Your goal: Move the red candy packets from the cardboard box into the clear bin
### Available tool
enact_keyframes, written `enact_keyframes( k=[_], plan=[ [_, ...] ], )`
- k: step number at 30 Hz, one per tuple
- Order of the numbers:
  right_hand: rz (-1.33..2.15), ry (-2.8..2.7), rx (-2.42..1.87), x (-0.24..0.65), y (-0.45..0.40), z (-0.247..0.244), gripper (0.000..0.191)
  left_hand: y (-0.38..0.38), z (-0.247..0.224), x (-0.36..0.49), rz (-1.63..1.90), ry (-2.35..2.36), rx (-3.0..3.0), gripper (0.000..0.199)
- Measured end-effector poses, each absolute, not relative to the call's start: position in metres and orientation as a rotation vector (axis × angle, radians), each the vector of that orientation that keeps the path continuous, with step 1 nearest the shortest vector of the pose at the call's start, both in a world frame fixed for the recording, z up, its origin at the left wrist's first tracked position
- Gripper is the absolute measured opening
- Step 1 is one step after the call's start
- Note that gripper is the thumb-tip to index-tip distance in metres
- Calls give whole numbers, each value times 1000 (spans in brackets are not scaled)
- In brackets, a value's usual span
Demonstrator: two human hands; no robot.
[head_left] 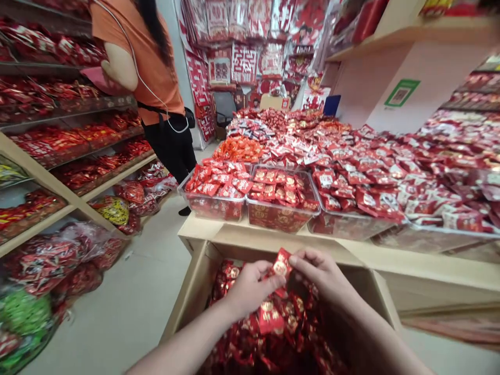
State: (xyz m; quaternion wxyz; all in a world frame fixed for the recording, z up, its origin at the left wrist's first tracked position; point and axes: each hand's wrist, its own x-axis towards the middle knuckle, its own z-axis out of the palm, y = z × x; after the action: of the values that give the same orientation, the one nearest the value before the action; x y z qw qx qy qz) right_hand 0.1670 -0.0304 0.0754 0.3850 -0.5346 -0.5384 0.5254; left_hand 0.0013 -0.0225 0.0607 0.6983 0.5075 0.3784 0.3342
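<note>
Packet (pixel 282 265), red with gold print

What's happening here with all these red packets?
A person's left hand and right hand hold a small red packet with gold print between them, above an open drawer holding many more red packets. Just beyond, clear plastic bins filled with red packets stand on a wooden counter. Off to the left, another person in an orange shirt stands beside stocked shelves.
</note>
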Motion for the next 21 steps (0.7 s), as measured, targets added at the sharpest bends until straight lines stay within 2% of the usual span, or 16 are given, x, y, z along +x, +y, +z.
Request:
enact_keyframes(
  k=[4,9,12,17,21],
  plan=[
    [1441,-1042,-1228,170,-34,61,26,-23,59,4,761,878,1125,26],
    [1427,-1029,-1164,169,-39,62,24,-25,60,7,785,841,1090,24],
    [1239,-1157,-1225,169,-41,61,22,-26,59,9,813,894,1025,27],
    [636,-1594,-1169,168,-46,61,9,-24,61,6,742,874,785,42],
    [677,-1832,-1016,165,-54,64,22,-23,66,3,889,796,782,36]
  ],
)
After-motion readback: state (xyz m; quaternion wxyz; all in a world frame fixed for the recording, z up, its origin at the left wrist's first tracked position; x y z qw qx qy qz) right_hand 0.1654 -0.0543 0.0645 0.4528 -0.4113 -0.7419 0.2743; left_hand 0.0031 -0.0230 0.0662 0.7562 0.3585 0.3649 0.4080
